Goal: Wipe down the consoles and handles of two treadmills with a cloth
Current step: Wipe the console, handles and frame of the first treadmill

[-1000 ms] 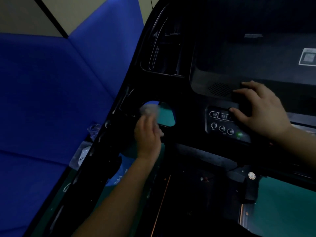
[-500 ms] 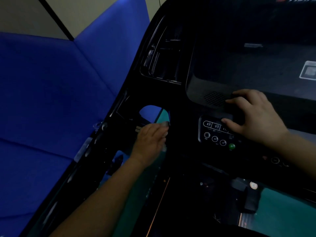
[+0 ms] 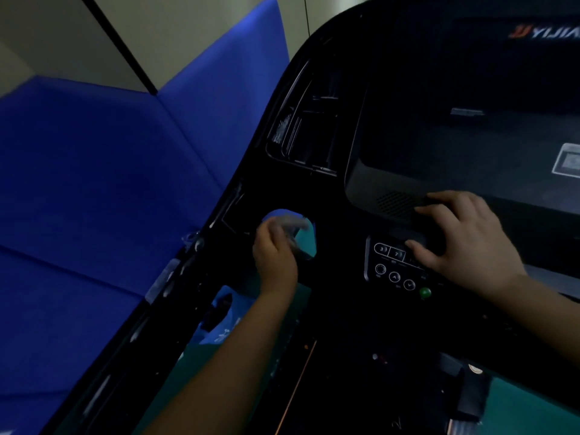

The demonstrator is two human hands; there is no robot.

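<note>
A black treadmill console (image 3: 392, 146) fills the right half of the head view, dimly lit. My left hand (image 3: 274, 257) is closed around a pale cloth (image 3: 287, 226) and presses it against the black handle frame at the round opening left of the button panel (image 3: 394, 266). The cloth is blurred. My right hand (image 3: 461, 243) lies flat with spread fingers on the console's lower edge, its thumb touching the top of the button panel. A green button (image 3: 425, 291) sits below that panel.
Blue padded wall mats (image 3: 94, 199) cover the left side beside the treadmill. A recessed tray (image 3: 306, 133) sits at the console's upper left. Teal floor (image 3: 527, 409) shows at the lower right, below a black upright.
My left hand slid down along the handle frame, then came back up to the round opening with the cloth. My right hand stayed on the console edge.
</note>
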